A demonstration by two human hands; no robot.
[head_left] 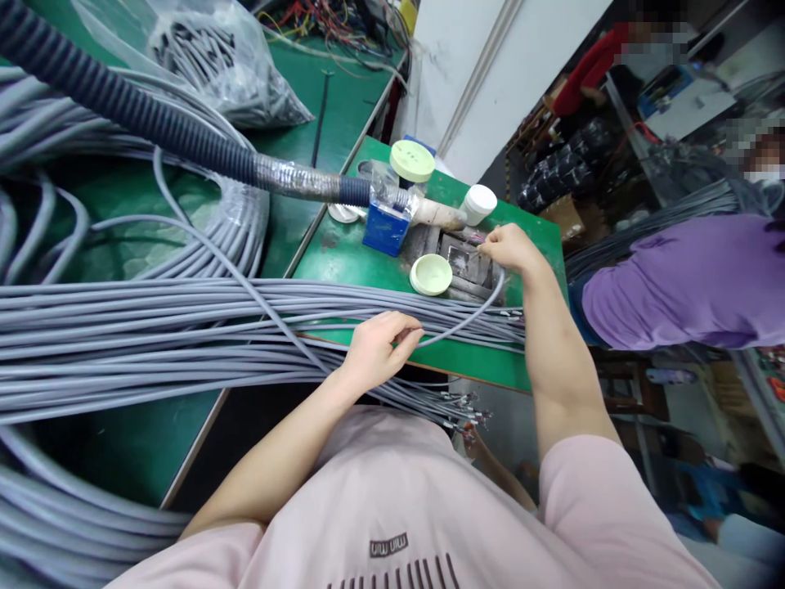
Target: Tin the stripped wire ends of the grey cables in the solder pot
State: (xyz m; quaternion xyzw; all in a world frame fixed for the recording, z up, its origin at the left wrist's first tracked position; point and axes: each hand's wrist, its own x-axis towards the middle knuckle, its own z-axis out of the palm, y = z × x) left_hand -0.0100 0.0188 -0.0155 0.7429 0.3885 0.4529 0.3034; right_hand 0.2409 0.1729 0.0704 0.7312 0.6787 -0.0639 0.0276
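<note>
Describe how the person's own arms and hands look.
The left hand and right hand are bare, with no gloves, watch or bracelet showing. The forearms are uncovered. The short sleeves are plain pale pink, matching the shirt, whose front bears a small dark label and dark stripes.

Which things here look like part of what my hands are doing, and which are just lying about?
Likely in the job:
gray cable, pinched near its end by your right hand, running back to your left hand
dark fixture near it
hose ending beside the fixture

Probably just lying about:
clear plastic bag
tangled colored wires
</note>
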